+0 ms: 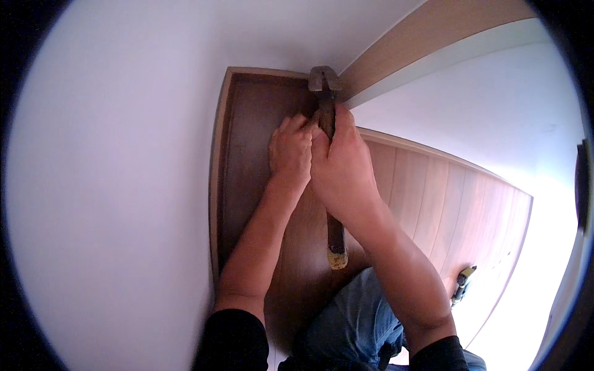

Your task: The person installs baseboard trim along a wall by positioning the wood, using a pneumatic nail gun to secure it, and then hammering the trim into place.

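Note:
A claw hammer (pixel 324 79) with a grey metal head and dark handle is in my right hand (pixel 346 170). That hand is closed round the handle high up, just below the head, and the handle's worn, yellowish butt sticks out below my wrist. The hammer head is up at the wooden trim in the corner. Close against it, my left hand (pixel 289 151) has its fingers bent and drawn together beside the hammer's neck. A thin brownish piece shows at its fingertips, but I cannot make out what it is.
Wooden trim (pixel 218 154) edges the brown wood floor (pixel 250 117) along the white wall (pixel 124 185) on the left. A pale panel (pixel 470 105) juts in at the right. A yellow-and-black tool (pixel 463 284) lies on the floor at lower right, beyond my jeans-covered knee (pixel 356 315).

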A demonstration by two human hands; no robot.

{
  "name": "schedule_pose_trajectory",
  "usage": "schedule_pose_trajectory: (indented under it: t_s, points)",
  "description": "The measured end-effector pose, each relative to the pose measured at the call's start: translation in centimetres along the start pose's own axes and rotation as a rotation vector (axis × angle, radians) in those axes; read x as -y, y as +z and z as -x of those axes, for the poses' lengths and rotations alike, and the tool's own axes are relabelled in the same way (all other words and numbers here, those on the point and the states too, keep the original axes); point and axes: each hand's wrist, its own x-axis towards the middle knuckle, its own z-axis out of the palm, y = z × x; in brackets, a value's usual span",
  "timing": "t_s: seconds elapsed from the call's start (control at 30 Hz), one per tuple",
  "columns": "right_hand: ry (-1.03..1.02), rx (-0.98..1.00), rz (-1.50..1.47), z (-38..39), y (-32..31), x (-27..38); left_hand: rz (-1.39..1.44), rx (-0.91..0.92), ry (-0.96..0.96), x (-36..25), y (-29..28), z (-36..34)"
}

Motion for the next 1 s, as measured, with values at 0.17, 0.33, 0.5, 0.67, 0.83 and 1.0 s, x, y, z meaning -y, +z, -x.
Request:
schedule_pose_trajectory:
  t_s: [0.17,0.33,0.5,0.67,0.83,1.0]
  points:
    - [0.005,-0.011,0.001,0.2,-0.3,-1.1,0.028,-0.002,-0.026,-0.4,0.5,0.0]
    - [-0.352,0.031,-0.095,5.7,-3.6,-4.3,0.122,0.196,-0.158,-0.2,-0.5,-0.3]
    - [-0.32,0.453,0.456,7.9,-9.5,-7.9,0.085,-0.088,0.001,0.1,-0.1,-0.6]
    - [-0.421,0.427,0.746,6.9,-10.1,-12.0,0.068,-0.121,0.022,0.3,0.1,-0.6]
    - [-0.578,0.483,0.941,4.1,-9.9,-10.8,0.131,-0.117,0.017,-0.2,-2.4,-0.7]
    - [-0.56,0.417,0.975,2.3,-9.7,-9.5,0.119,-0.13,0.015,-0.1,-2.9,-0.2]
